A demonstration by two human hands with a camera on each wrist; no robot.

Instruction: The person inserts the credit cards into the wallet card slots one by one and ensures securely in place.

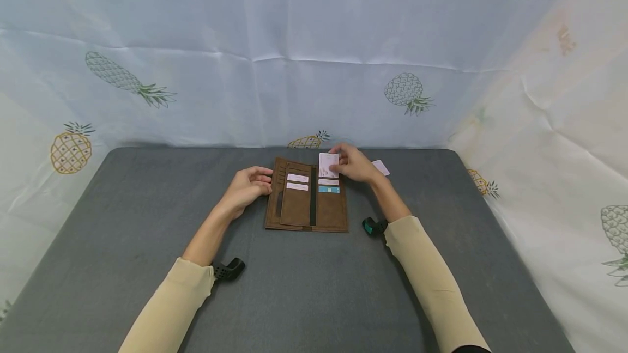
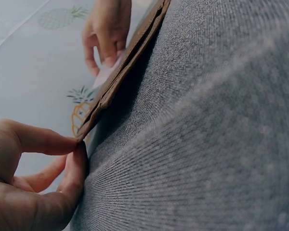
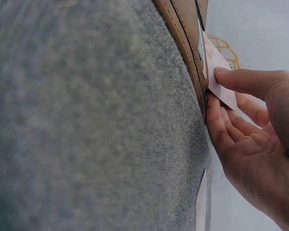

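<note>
A brown wallet (image 1: pixel 296 210) lies opened flat on the grey table, with a dark strip down its middle. My left hand (image 1: pixel 247 187) pinches the wallet's left edge between thumb and finger, as the left wrist view shows. At the wallet's upper right, my right hand (image 1: pixel 357 164) holds a pale pink card (image 1: pixel 327 164) between thumb and fingers. That card stands above the right-hand slots, where another pale card and a blue card (image 1: pixel 329 189) show. Two pale cards (image 1: pixel 297 186) sit in slots on the left side. In the right wrist view the held card (image 3: pixel 220 72) touches the wallet.
Another pale pink card (image 1: pixel 380 167) lies on the table (image 1: pixel 294 293) just right of the right hand, partly hidden by it. A white curtain (image 1: pixel 255 97) with printed pineapples hangs behind the table's far edge and along the sides. Black wrist devices (image 1: pixel 229 269) sit by both sleeves.
</note>
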